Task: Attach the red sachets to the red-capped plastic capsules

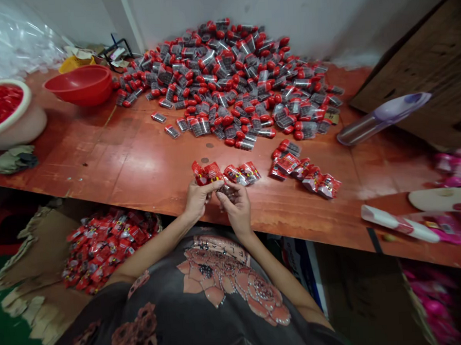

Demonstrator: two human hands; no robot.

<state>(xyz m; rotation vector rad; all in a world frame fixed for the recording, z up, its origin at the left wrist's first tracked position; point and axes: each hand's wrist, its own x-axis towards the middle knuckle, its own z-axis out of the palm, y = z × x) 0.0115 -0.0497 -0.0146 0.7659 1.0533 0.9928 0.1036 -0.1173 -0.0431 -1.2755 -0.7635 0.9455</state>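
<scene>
Fingers (211, 185) of the left hand (196, 201) and right hand (237, 211) are pinched together on a small clear packet (226, 191), which is held over the red-topped table (138, 172), just beside loose red foil sachets (236, 175).

Left hand (196, 199) and right hand (236, 209) handle red packets (207, 172).

The desk (98, 164) is orange-red with dark marks. The small packs (218, 85) in the big pile are red and gray. The red packets (207, 172) are shiny. The bowl (78, 85) is plain red. The shirt (216, 281) is dark gray with pink flowers and tiny shiny dots. The pink packs (456, 166) at the right are bright.
</scene>
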